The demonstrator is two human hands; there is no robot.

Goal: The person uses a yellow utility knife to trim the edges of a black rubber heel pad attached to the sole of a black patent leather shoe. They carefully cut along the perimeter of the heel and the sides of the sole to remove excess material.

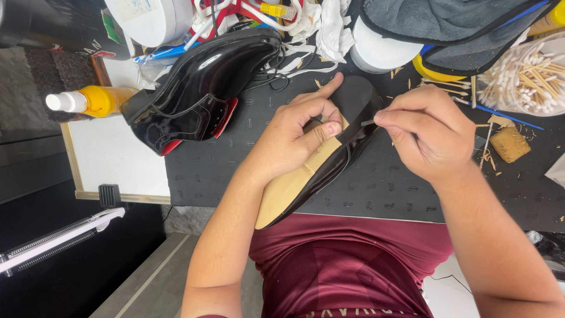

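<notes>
A glossy black shoe [329,168] with a tan insole lies tilted on the black mat [235,171], heel toward my body. My left hand [297,138] grips it around the middle, thumb pressed on the insole. At the shoe's toe edge my right hand [426,132] pinches a thin pale stick [368,122], whose tip touches the black upper.
A second glossy black shoe [203,88] with red lining lies at the back left. Beside it lies a yellow bottle [97,100] with a white cap. A clear tub of cotton swabs [527,73], a small tan sponge block [509,143], white tubs and rags crowd the back.
</notes>
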